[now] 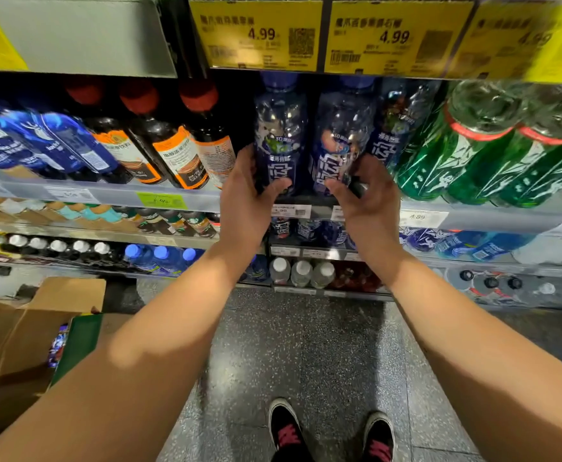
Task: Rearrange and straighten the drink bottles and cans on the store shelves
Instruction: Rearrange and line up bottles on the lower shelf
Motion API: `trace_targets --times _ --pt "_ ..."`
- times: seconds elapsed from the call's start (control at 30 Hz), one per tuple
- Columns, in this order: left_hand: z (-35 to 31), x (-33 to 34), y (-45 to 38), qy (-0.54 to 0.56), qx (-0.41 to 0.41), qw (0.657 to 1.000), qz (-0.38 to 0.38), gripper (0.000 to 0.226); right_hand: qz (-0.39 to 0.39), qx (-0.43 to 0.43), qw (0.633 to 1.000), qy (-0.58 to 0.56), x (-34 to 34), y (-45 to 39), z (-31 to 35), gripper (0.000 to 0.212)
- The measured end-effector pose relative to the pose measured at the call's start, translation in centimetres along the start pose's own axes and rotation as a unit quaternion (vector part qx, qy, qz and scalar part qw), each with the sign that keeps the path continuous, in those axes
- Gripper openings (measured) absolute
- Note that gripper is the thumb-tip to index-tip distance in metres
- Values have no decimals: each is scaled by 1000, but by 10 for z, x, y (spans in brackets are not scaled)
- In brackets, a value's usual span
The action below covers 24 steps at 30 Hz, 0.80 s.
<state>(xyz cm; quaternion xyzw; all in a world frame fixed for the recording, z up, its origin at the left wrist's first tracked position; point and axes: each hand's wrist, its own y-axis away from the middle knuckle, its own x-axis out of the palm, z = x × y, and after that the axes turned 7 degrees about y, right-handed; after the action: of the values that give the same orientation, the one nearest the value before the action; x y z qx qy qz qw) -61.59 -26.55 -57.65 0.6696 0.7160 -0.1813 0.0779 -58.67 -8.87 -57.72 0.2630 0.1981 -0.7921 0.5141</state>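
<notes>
Two dark blue drink bottles with blue caps stand side by side at the front of the middle shelf. My left hand grips the lower part of the left blue bottle, thumb across its front. My right hand grips the base of the right blue bottle, thumb curled on its label. A third blue bottle stands just right of them, partly hidden behind my right hand.
Dark bottles with red caps and orange labels stand left of my hands; green bottles stand to the right. Yellow price tags hang above. Lower shelves hold more drinks. An open cardboard box sits on the floor at left.
</notes>
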Motion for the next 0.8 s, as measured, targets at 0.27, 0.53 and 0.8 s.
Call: trace_targets --times 0.27,0.53,0.8 --pt "-6 -3 3 26 -16 999 15 60 34 -4 999 37 -2 -7 4 51" --pt "-17 9 23 74 -57 991 -100 62 -153 -28 987 -47 -11 17 -2 41" --pt "-31 36 42 16 -32 979 -200 51 -147 31 989 -4 -6 9 13 58"
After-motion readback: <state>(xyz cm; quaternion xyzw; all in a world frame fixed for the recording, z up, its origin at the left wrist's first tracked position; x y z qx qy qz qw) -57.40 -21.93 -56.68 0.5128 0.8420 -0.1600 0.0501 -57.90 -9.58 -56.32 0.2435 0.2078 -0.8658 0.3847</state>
